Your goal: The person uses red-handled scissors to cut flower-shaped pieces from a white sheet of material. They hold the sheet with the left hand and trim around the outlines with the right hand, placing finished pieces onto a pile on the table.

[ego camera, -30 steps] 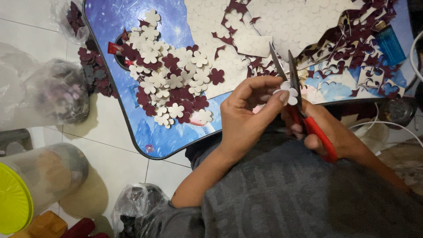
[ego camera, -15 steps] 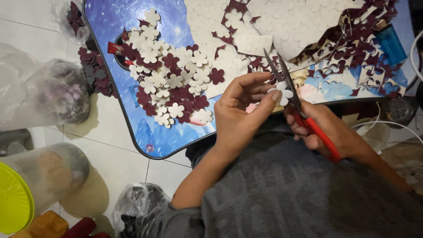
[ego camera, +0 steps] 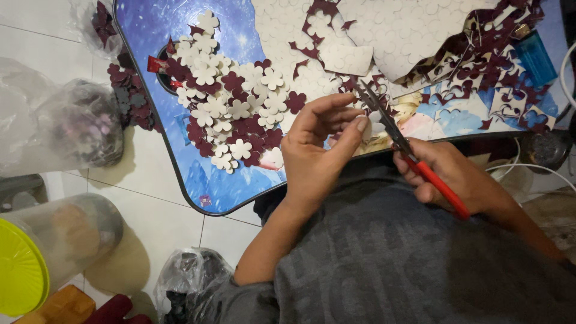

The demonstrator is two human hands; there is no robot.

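Since a second ago, my left hand (ego camera: pixel 318 156) has stayed hunched over the table's near edge, but the scissors (ego camera: pixel 399 141) have tipped their blades further left and the little white piece (ego camera: pixel 373 127) has turned between my fingertips. That piece is a small, pale foam cut-out, mostly hidden behind my thumb and forefinger, sitting just above the table rim beside the blades. My left fingers (ego camera: pixel 336 114) are curled and pinched shut on it, thumb underneath. My right hand (ego camera: pixel 456 174) is wrapped tight round the red handles, the dark blades only narrowly parted at the piece. Beyond lies a heap of white and maroon flowers (ego camera: pixel 231 108) on the blue table (ego camera: pixel 174 36), with cut-up foam sheets (ego camera: pixel 420 30) farther right.
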